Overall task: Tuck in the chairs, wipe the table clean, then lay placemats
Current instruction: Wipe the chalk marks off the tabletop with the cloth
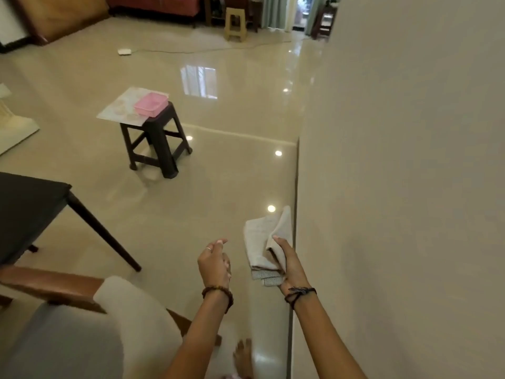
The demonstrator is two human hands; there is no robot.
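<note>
the right hand (pixel 290 265) has its grip clamped on a folded cloth (pixel 263 242), long axis upright, free end pointing up beside the wall (pixel 396 160). the left hand (pixel 214 262) hangs loose, grip apart. dark surface (pixel 30 212) at left; placemats (pixel 123 106) lie on a stool (pixel 157 138) on the glossy floor (pixel 218 187).

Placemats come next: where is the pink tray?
In the head view, the pink tray sits left of centre on the dark stool, atop a pale placemat.

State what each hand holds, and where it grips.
The right hand grips a folded beige cloth by its lower right edge, thumb on top. The left hand holds nothing, its fingers loosely curled.
</note>
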